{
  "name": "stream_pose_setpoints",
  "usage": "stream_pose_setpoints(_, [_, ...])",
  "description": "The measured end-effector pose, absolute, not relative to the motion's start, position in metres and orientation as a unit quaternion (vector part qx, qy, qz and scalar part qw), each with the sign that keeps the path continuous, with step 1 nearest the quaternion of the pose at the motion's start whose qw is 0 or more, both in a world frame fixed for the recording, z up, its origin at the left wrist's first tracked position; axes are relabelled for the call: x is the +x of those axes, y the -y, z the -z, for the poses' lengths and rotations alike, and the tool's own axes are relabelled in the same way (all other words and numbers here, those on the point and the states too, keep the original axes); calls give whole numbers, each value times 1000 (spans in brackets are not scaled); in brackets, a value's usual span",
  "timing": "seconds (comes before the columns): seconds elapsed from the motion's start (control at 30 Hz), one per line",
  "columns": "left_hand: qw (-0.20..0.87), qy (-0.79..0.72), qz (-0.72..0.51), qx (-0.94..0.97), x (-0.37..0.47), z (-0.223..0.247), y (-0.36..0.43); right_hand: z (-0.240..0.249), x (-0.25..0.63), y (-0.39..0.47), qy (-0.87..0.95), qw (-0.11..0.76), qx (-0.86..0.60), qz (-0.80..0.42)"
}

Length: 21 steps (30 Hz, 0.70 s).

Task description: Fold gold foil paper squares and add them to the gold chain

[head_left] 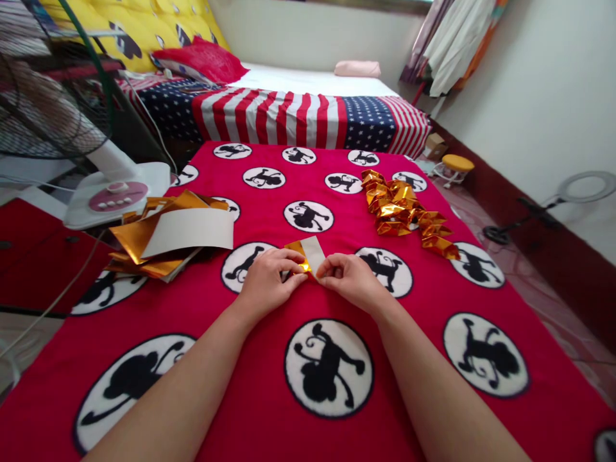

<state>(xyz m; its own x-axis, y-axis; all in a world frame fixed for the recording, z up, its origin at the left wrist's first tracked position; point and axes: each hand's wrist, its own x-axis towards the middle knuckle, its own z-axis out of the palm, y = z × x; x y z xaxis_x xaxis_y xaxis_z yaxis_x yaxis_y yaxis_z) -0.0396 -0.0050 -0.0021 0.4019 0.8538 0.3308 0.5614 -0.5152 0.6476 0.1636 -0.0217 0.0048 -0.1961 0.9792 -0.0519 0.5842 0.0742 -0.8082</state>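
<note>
My left hand [268, 280] and my right hand [350, 280] meet at the middle of a red blanket [269, 410] printed with black monkeys in white circles. Both pinch a small sheet of gold foil paper [310, 255] that lies on the blanket, its white back turned up and one gold edge folded over. The fingertips of the two hands almost touch at the sheet's near edge.
A stack of gold foil sheets [166, 239] with a white-backed one on top lies at the left. A pile of folded gold pieces [402, 210] sits at the right. A fan's base [115, 192] stands at the left edge. A bed [308, 109] is behind.
</note>
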Motion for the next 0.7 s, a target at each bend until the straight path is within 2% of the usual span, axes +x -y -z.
stream_pose_setpoints(0.2, [229,-443,-323,804,-38,1,5,-10,166,21,674,264,-554,-410])
stream_pose_setpoints(0.47, [245,-437,-323,803,-39,2,4,-13,164,22,685,258,-567,-378])
stream_pose_setpoints(0.7, [257,-434,-326,799,-38,3,3,-10,167,19,668,272,-553,-417])
